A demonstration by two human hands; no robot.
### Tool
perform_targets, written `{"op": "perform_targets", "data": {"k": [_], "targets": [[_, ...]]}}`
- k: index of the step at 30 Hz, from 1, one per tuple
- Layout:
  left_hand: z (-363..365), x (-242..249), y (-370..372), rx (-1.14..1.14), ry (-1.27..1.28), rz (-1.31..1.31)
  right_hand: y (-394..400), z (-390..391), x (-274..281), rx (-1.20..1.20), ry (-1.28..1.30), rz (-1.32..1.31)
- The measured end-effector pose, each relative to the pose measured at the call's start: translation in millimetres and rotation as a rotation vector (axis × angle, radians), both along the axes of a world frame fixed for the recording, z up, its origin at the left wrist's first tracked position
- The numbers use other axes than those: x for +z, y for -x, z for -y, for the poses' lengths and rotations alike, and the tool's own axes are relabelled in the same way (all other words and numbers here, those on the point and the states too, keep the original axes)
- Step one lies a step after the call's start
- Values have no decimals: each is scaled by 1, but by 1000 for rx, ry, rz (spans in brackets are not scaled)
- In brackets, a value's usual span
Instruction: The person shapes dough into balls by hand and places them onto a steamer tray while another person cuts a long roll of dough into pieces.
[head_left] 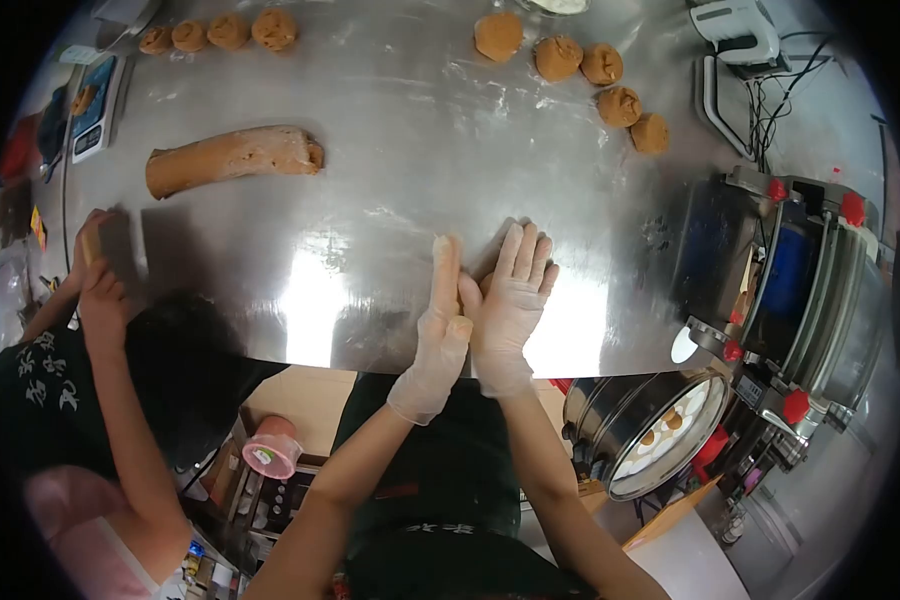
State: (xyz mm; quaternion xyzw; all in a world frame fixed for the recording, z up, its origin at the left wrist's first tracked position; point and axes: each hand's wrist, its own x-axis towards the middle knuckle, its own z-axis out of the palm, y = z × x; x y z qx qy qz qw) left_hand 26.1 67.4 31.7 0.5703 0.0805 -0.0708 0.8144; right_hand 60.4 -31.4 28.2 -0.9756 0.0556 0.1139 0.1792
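Observation:
My left hand (pixel 440 325), in a clear glove, is held edge-on over the metal table (pixel 390 200), its fingers stretched out and close together. Beside it, my right hand (pixel 510 305), also gloved, has its fingers extended and slightly apart. The hands meet near the thumbs; anything between the palms is hidden. A thick log of brown dough (pixel 232 160) lies to the upper left. Several round dough pieces stand at the upper right, one of them (pixel 498 37) farthest left, and several more (pixel 274 30) line the far left.
Another person's hands (pixel 100 280) hold a light piece at the left table edge. A scale (pixel 92 125) stands at the upper left. At the right are a roller machine (pixel 800 300), a white mixer (pixel 735 30) with cables and a round steamer (pixel 645 435).

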Motion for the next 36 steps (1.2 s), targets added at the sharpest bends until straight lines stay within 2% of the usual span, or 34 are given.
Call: {"op": "perform_targets", "data": {"k": [2,3,4,6,7,8,12,14,15,17,19,21,24,25,26,27,28,30,32,34,36], "targets": [[14,1,-7,-9,211,-31,14,29,4,-97,-565,-32],[19,2,-10,-9,313,-51,24,28,9,-226,-771,-12],[21,2,-14,-83,216,-119,36,24,19,-360,-975,6],[30,-16,-9,-165,-28,19,40,20,19,-475,-1185,27],[33,-22,-6,-211,-147,90,37,19,16,-452,-1193,31],[33,-22,4,-252,-235,53,33,18,12,-429,-1202,37],[34,-1,10,-132,-207,-115,20,25,10,-289,-1151,90],[24,-3,-7,-121,-98,-85,29,14,10,-324,-1319,65],[19,-2,-22,-119,-45,-74,30,9,12,-343,-1303,57],[21,-6,-32,-306,-170,-23,16,16,19,-293,-1137,-1],[22,-7,-19,-263,-183,88,4,29,22,-195,-1074,-1],[20,-8,-15,-245,-90,-8,-3,40,15,-121,-1030,54],[17,-5,-33,-239,-162,-42,7,2,9,-402,-1146,170],[15,-3,-43,-255,-163,-63,9,5,7,-329,-1104,151],[19,-16,-51,-308,-106,18,9,12,6,-253,-1059,134],[20,-18,-52,-327,-157,63,7,19,5,-177,-1012,119],[21,-20,-52,-345,-208,109,4,24,6,-161,-988,68],[23,-14,-29,-311,-161,9,-14,34,16,-183,-957,-77],[24,-24,-12,-220,-134,54,-22,34,18,-187,-945,-105],[19,-12,-40,-190,-195,-23,-3,26,5,-137,-926,-1],[25,-17,-62,-242,-138,-7,5,25,-1,-81,-894,57]]}}
